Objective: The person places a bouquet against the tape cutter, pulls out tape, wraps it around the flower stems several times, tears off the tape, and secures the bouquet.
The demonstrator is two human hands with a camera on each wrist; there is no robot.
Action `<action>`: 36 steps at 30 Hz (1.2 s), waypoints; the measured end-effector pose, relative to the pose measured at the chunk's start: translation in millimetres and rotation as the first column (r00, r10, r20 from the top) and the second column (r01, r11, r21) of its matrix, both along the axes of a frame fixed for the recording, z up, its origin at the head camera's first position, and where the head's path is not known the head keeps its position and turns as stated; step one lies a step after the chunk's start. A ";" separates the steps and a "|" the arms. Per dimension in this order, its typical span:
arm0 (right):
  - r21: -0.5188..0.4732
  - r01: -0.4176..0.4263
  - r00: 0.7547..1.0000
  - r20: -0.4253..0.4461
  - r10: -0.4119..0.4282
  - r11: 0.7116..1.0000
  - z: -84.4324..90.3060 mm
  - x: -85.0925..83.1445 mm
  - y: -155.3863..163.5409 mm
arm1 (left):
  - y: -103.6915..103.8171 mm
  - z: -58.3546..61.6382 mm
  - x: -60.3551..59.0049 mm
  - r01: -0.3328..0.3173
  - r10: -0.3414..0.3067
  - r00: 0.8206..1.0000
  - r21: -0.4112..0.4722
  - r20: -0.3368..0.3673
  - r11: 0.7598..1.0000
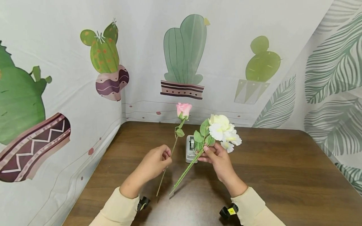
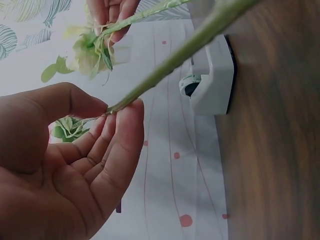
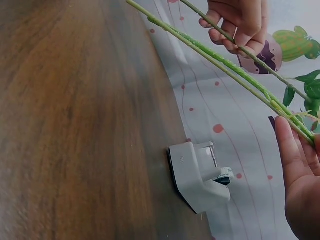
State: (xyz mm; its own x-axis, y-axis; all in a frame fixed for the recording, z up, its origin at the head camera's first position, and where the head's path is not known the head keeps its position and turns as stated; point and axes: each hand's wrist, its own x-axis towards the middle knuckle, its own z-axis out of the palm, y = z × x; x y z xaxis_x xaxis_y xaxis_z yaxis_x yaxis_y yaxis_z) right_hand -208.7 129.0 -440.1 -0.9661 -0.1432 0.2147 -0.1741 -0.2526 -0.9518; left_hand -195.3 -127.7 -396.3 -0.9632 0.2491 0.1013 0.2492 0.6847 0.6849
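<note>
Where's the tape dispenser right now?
In the head view, the tape dispenser sits on the table between the left hand and right hand, behind the flower stems.

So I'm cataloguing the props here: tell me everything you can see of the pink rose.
The pink rose is a single closed bud on a thin stem with a couple of small green leaves near the top; it looks artificial. It stands nearly upright above the table, leaning slightly. The left hand pinches the stem partway down between thumb and fingertips, and the lower end hangs free. It is apart from the white flowers.
</note>
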 end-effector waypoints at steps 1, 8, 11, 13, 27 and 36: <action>0.000 0.000 1.000 0.000 0.000 1.000 -0.3 0.1 -0.3 | 1.0 -0.2 0.2 0.003 -0.003 1.000 -0.004 -0.011 1.000; -0.001 -0.007 1.000 0.001 0.007 1.000 -2.8 0.6 -3.0 | 8.5 -2.0 2.3 0.034 -0.034 0.997 -0.001 -0.067 0.999; 0.000 -0.011 1.000 0.003 0.011 1.000 -3.6 1.0 -4.7 | 12.7 -4.4 3.1 0.043 -0.043 0.995 0.000 -0.087 0.999; 0.004 -0.017 1.000 0.006 0.017 1.000 -4.0 1.6 -5.8 | 15.5 -6.6 3.8 0.048 -0.048 0.994 -0.004 -0.102 0.999; 0.013 -0.031 0.999 0.022 0.031 0.999 -2.3 5.5 -11.5 | 33.7 -14.6 13.8 0.119 -0.122 0.976 -0.029 -0.181 0.993; 0.021 -0.024 0.999 0.046 0.023 1.000 -1.5 6.9 -13.3 | 41.2 -18.7 18.1 0.151 -0.148 0.974 0.005 -0.172 0.989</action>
